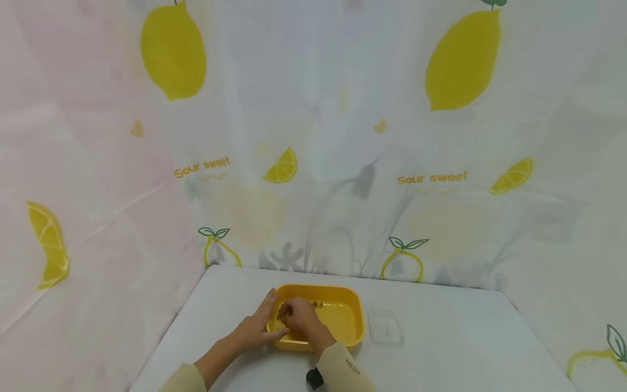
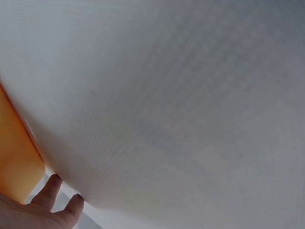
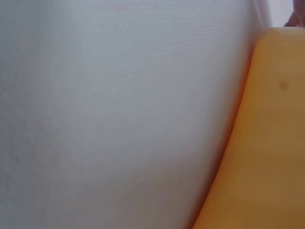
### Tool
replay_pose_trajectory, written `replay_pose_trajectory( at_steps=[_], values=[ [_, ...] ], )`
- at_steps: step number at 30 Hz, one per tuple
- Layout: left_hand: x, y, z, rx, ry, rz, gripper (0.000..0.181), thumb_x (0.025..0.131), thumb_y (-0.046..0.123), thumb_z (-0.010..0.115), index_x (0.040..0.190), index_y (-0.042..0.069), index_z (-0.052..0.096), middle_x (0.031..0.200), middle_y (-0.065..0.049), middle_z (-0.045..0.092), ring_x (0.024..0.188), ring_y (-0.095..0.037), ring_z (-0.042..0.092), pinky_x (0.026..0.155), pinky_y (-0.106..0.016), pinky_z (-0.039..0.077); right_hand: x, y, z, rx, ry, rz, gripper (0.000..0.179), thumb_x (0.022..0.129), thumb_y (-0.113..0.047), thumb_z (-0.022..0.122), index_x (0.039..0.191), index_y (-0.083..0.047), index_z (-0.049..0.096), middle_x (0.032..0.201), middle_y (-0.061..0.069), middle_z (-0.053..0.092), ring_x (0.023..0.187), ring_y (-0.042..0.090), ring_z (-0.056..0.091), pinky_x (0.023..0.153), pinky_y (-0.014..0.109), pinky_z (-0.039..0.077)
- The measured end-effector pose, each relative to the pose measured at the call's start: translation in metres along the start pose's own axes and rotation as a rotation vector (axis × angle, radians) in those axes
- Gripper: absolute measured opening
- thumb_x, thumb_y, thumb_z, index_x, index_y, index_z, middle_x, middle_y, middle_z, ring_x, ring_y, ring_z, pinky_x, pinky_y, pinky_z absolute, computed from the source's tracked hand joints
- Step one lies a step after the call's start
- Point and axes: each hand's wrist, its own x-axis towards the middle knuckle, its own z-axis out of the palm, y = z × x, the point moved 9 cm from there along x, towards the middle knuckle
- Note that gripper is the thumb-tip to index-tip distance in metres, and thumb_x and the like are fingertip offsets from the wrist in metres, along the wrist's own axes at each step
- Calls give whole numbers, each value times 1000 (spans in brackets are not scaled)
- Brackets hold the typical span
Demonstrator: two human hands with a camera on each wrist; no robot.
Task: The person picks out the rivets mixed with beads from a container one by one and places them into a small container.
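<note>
A yellow rectangular tray (image 1: 350,321) with raised walls stands on the white table. My left hand (image 1: 256,326) rests against its left end, fingers stretched along the outside and thumb over the near rim. In the left wrist view two fingertips (image 2: 53,183) show beside the tray's orange-lit wall (image 2: 19,157). Reaching over the near wall, my right hand (image 1: 301,316) has its fingers bent down inside the tray's left part. Small brown-gold pieces (image 1: 317,305) lie near the back wall, and more show by those fingertips. I cannot tell whether the right fingers pinch one.
A clear plastic box or lid (image 1: 385,328) lies on the table (image 1: 455,337) just right of the tray. A lemon-printed cloth (image 1: 333,141) hangs behind the table and down both sides. A small black round device (image 1: 314,378) sits at the right cuff.
</note>
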Motion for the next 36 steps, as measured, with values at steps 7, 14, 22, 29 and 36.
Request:
replay_pose_trajectory(
  at_steps=[7,14,22,29,36],
  values=[
    [0,1,-3,21,50,15,93,83,63,50,150,18,3,157,-3,1,89,-19,56,75,-49,47,-1,-6,-3,-74,25,-55,7,78,-6,68,82,-11,71,76,-2,67,66,5,54,62,20,46],
    [-2,3,-4,37,48,18,93,84,62,50,150,17,2,157,-5,2,78,-17,57,69,-44,48,0,0,2,-43,0,-9,9,77,-6,69,80,-14,72,73,-7,65,63,4,51,59,19,44],
    [0,2,-4,23,28,-7,92,83,63,49,149,22,0,157,0,-2,66,-12,50,60,-31,43,2,3,0,6,-20,18,8,76,-3,67,75,-11,67,69,-7,60,62,7,47,58,20,42],
    [3,-3,-4,11,32,-19,93,83,63,50,149,25,-3,157,2,-3,61,-12,50,57,-31,41,0,3,-3,-3,-18,9,9,76,-1,65,78,-9,66,72,-5,60,64,8,47,59,21,43],
    [1,-4,2,0,15,-27,92,83,62,50,149,24,-2,157,3,-4,59,-12,49,54,-30,39,-3,5,0,-7,-29,10,16,74,6,60,76,-8,67,72,-5,61,64,8,49,60,20,44]
  ],
)
